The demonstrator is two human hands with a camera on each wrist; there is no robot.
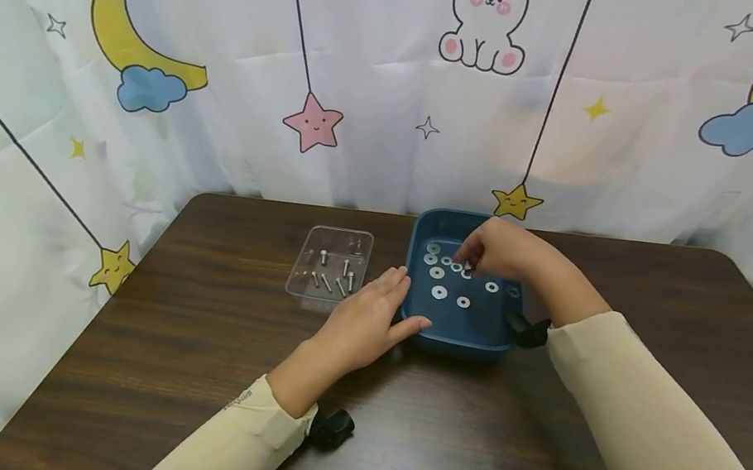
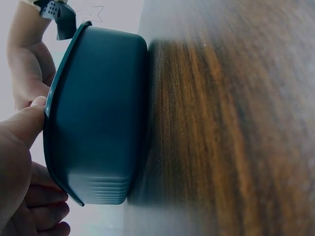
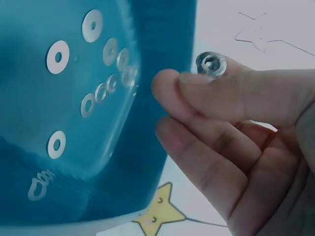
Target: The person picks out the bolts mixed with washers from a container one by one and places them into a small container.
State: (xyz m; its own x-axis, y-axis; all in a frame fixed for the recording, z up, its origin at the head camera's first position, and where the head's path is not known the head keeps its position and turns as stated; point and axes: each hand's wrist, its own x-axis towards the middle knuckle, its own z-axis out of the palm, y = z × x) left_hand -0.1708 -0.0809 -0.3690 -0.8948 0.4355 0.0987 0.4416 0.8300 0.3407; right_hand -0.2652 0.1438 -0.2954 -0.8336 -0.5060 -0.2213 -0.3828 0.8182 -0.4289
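Note:
A blue tray [image 1: 458,329] holds several flat metal washers [image 1: 439,291] scattered over its floor. Over the tray, my right hand [image 1: 505,251] pinches a small metal socket-head screw [image 3: 212,64] between thumb and forefinger; its round head with a hexagonal recess shows in the right wrist view, the rest hidden by the fingers. My left hand [image 1: 365,321] rests at the tray's near left side, fingers straight along the rim. In the left wrist view its thumb [image 2: 27,120] touches the rim of the tray [image 2: 98,108].
Left of the tray stands a clear plastic box [image 1: 297,276] with several screws [image 1: 327,283] in it. Both stand toward the back of a dark wooden table [image 1: 217,324]. A white curtain [image 1: 381,34] with printed stars, moons and a rabbit hangs behind.

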